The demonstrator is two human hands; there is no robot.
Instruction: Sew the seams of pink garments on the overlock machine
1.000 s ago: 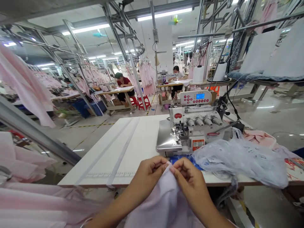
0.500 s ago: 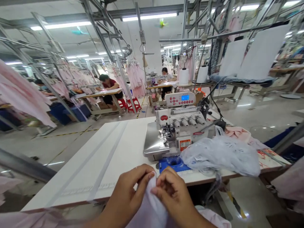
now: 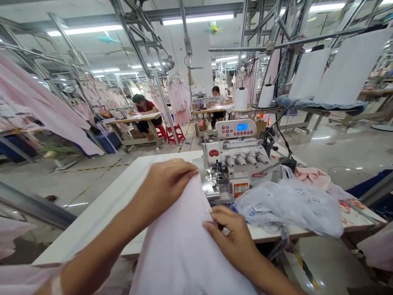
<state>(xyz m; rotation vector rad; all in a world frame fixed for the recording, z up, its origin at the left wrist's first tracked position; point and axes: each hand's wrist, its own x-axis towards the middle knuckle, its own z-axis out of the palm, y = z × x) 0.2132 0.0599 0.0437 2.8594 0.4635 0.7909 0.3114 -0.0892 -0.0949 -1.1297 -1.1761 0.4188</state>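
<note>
A pale pink cloth garment piece [image 3: 178, 241] hangs up from my lap and spreads over the front of the white sewing table [image 3: 101, 205]. My left hand [image 3: 167, 188] is shut on its upper edge, close to the presser foot of the overlock sewing machine [image 3: 236, 164]. My right hand [image 3: 229, 233] pinches the cloth's right edge lower down, just in front of the machine. The cloth and my left hand hide the table's middle and the machine's left bed.
A clear plastic bag [image 3: 288, 209] of pale items lies right of the machine, with pink cloth [image 3: 311, 177] behind it. Pink garments hang on metal racks at left. Co-workers sit at tables farther back, and white thread cones stand beyond the machine.
My hands have moved apart, the left going up and left toward the machine and the right dropping lower. The cloth now spreads wider across the table, and the view has shifted slightly.
</note>
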